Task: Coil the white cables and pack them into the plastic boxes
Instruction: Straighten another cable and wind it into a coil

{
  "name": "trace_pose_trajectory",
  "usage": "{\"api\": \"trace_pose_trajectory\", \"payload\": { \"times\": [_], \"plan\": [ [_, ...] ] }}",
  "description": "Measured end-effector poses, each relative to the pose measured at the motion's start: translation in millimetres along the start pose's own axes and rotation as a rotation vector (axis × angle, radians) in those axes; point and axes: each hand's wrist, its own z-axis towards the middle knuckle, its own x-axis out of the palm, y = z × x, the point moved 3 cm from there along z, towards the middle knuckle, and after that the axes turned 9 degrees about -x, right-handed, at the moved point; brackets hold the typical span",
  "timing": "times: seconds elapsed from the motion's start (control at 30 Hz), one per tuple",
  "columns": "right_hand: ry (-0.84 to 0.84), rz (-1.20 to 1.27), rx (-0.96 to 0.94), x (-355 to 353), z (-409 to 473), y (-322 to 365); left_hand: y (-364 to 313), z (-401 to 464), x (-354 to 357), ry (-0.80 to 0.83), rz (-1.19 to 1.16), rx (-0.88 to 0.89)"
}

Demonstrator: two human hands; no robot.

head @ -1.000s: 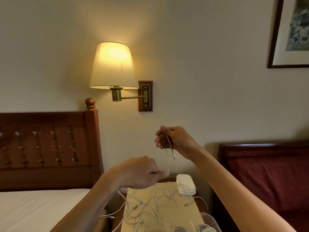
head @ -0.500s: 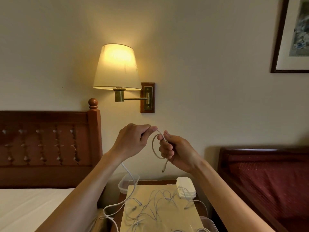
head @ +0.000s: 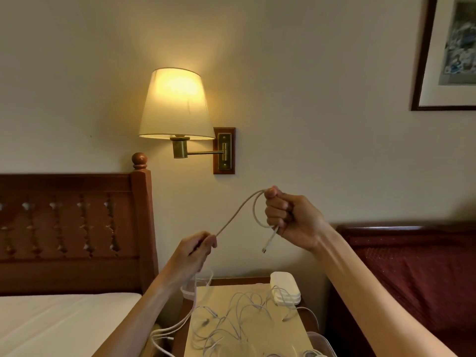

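At the bottom edge, a clear plastic box (head: 320,342) shows only its rim beside the small table (head: 257,338), whose pale top carries a loose tangle of white cables (head: 231,320) and a stack of white lids (head: 284,291) at its far right corner; a second clear box (head: 197,286) sits at the far left corner, partly hidden by the left wrist. Above the table, the left hand (head: 194,253) pinches the white cable (head: 238,211) between thumb and fingers, the slack trailing down past the table edge. The right hand (head: 291,221), higher up, is curled round one small loop of that cable (its plug end dangles free below the fist). Behind stand a wooden headboard (head: 74,228), a lit wall lamp (head: 176,104) and a framed picture (head: 448,52).
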Motion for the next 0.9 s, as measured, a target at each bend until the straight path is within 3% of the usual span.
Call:
{"api": "trace_pose_trajectory", "payload": {
  "times": [0.1,0.2,0.27,0.33,0.43,0.67,0.9],
  "plan": [
    [-0.012,0.022,-0.039,-4,3,11,18,-15,12,0.056,0.03,-0.132],
    [-0.036,-0.18,-0.047,-5,8,7,6,-19,32,0.27,0.507,-0.205],
    [-0.033,-0.417,-0.059,-4,11,-6,-23,-22,46,0.454,0.659,-0.137],
    [-0.027,-0.582,-0.089,-4,11,-17,-61,-25,49,0.521,0.6,0.011],
    [-0.001,-0.712,-0.121,-6,8,-25,-93,-19,32,0.417,0.539,0.2],
    [0.072,-0.954,-0.164,-2,0,-36,-98,-1,6,0.086,0.488,0.445],
    [0.047,-0.742,-0.085,0,-5,-49,-84,12,1,-0.227,0.531,0.51]
  ]
}}
